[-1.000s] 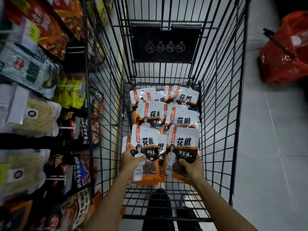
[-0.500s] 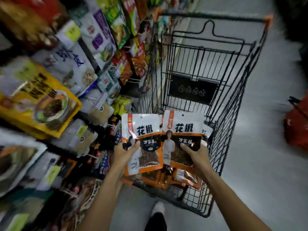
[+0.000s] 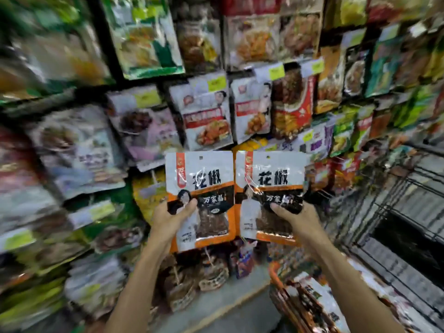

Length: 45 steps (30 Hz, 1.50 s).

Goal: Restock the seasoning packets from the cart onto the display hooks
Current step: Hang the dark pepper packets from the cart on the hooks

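Note:
I hold two white-and-orange seasoning packets upright and side by side in front of the display wall. My left hand (image 3: 171, 218) grips the left seasoning packet (image 3: 204, 179) at its lower left, thumb on the front. My right hand (image 3: 296, 218) grips the right seasoning packet (image 3: 271, 179) at its lower right. Each packet has a small hang hole near its top edge. More of the same packets (image 3: 310, 299) lie in the wire cart (image 3: 403, 236) at the lower right. The hooks themselves are hidden behind the hanging stock.
The display wall (image 3: 206, 116) is packed with hanging food and seasoning bags from top to floor, blurred on the left. Yellow price tags (image 3: 217, 84) stick out above several rows. Dark packets (image 3: 192, 280) hang low, under my hands. The cart stands close on my right.
Both hands lifted the two packets out of the cart and up to chest height. My view swung left from the cart to face the display wall; the cart now sits at the right edge.

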Motion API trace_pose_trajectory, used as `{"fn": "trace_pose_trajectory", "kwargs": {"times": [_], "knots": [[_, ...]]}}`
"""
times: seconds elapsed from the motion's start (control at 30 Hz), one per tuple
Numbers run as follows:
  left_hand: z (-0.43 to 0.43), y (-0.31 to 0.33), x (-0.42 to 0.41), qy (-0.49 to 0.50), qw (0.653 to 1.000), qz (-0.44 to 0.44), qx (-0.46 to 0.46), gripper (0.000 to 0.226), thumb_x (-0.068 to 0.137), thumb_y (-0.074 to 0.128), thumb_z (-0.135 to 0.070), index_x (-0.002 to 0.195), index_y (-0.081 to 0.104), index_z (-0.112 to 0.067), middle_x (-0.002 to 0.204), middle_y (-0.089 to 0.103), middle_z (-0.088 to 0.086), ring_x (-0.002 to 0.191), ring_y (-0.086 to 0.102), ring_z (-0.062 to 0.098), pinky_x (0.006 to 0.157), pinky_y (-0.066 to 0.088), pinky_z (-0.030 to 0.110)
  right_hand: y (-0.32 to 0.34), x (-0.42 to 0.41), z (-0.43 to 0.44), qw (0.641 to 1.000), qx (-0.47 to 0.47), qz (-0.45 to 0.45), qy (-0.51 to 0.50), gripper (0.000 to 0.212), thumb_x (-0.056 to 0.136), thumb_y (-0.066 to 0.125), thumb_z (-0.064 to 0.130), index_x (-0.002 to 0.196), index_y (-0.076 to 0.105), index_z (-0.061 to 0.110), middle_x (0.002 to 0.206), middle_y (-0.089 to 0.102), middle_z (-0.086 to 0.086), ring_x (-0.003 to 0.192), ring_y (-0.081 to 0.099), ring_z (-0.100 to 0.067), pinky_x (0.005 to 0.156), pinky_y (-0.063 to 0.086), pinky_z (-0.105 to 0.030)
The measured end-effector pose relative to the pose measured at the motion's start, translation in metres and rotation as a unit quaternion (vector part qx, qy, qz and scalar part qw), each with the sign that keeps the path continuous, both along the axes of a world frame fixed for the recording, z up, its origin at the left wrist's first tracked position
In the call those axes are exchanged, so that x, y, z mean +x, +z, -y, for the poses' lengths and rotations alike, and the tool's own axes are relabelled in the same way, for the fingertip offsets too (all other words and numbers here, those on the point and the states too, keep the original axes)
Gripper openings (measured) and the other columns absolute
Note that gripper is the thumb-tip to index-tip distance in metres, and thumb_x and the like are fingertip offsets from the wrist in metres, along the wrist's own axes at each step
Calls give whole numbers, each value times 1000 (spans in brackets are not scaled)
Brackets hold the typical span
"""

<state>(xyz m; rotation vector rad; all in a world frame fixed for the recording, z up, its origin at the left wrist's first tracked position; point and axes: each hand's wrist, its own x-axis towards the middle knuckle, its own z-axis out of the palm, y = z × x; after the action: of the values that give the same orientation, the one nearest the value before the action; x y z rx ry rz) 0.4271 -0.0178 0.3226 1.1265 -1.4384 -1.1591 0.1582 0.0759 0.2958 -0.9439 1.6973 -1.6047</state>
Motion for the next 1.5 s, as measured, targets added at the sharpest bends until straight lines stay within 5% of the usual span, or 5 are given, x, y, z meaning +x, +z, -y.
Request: {"fn": "trace_pose_trajectory", "kwargs": {"times": [0.3,0.57,0.93,1.13,1.5], "knots": [[-56,74,226,186,981,-14,-57,46,73,72,-40,74,52,1,67,53,19,72,57,38,99,29,49,79,204,55,961,-66,17,268,26,71,78,31,96,68,32,91,73,20,84,67,6,71,49,-18],[-94,90,407,287,953,-4,-94,65,76,73,-35,95,44,21,65,60,10,69,57,30,65,51,44,89,397,70,930,-54,42,361,66,65,81,42,121,61,13,117,67,-3,109,62,-18,96,49,-49],[-75,96,571,328,940,-25,-86,46,77,73,-31,77,54,10,74,60,22,86,51,48,69,45,49,105,579,119,916,-39,71,394,27,80,75,24,61,60,14,61,61,25,63,55,10,86,41,-34],[-49,96,597,312,946,-3,-92,47,73,71,-38,59,31,-16,49,37,-11,48,44,7,59,35,30,128,620,162,907,-30,71,413,69,83,71,30,138,40,1,138,47,-7,133,38,-26,100,32,-34],[-26,92,596,340,934,-17,-112,50,74,72,-34,52,29,-25,43,31,-14,41,33,1,55,26,30,125,636,203,896,-19,91,434,96,77,74,37,148,19,5,155,24,-9,142,24,-26,114,22,-43]]}}
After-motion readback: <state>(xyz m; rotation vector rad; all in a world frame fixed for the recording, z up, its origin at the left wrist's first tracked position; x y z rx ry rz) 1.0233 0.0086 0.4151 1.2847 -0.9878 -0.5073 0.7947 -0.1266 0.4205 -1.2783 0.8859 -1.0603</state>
